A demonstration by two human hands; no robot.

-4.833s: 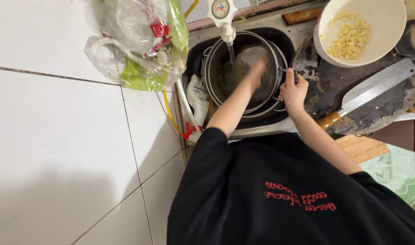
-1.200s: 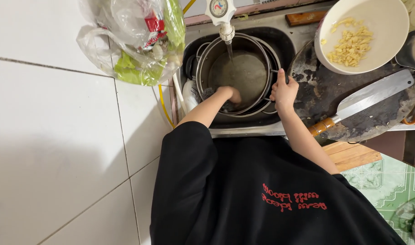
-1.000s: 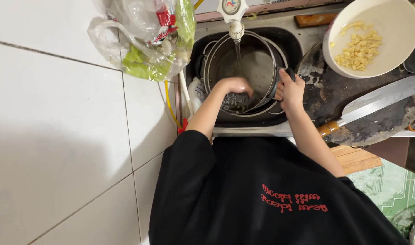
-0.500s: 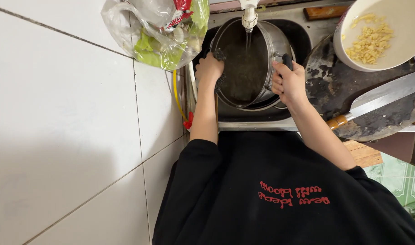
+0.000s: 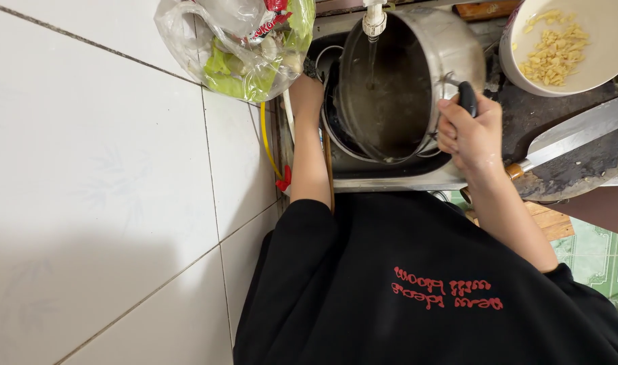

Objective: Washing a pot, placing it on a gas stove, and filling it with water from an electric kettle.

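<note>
In the sink [image 5: 390, 181], under the tap [image 5: 374, 19]: a steel pot [image 5: 397, 81], tipped on its side, open mouth turned toward the camera, a thin stream of water falling into it. Right hand [image 5: 472, 132] at the pot's right rim, grip clamped on the black side handle [image 5: 467, 98], fingers wrapped fully round it. Left hand [image 5: 306, 94] at the pot's left edge, pressed between the pot wall and the sink's left rim; fingers mostly hidden behind the pot, so grip there impossible to judge, though seemingly in contact with the pot's side. Very little free room on that left side: sink rim, a yellow hose [image 5: 267, 138] and the tiled wall [image 5: 99, 189] crowded just beside the forearm. Above the left hand, a clear plastic bag of green leaves [image 5: 238, 44], hanging close over the sink's corner and nearly touching the wrist. Right of the pot, on the dark counter [image 5: 525, 118], a white bowl of pale chopped pieces [image 5: 572, 44], its rim just beside the pot's upper right edge. Below that, a large cleaver [image 5: 579, 132], blade lying across a dark, wet chopping board [image 5: 579, 169], handle end near the right wrist. Near edge of the sink close against the black shirt [image 5: 424, 284]; open space only above the pot's mouth.
</note>
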